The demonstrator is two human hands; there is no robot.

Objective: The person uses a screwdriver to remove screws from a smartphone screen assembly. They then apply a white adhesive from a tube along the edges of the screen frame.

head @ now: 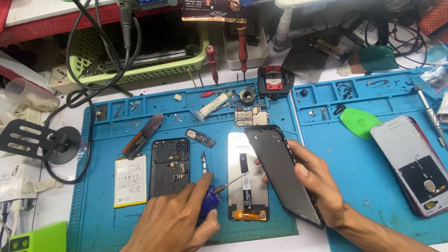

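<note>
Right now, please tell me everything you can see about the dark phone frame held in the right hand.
The phone frame is a long, dark rectangular panel with rounded corners and a matte grey inner face. It is tilted, its upper end near the circuit board. The right hand grips its right edge. The tip of the screwdriver, held by the left hand, touches its left edge. It hangs above the blue mat.

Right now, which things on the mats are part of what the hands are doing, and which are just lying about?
In hand:
left hand with blue-handled screwdriver
right hand holding the dark phone frame tilted
white screen panel under the tip

Lying about:
battery
black back cover
green pick
second phone
glue tube
</note>
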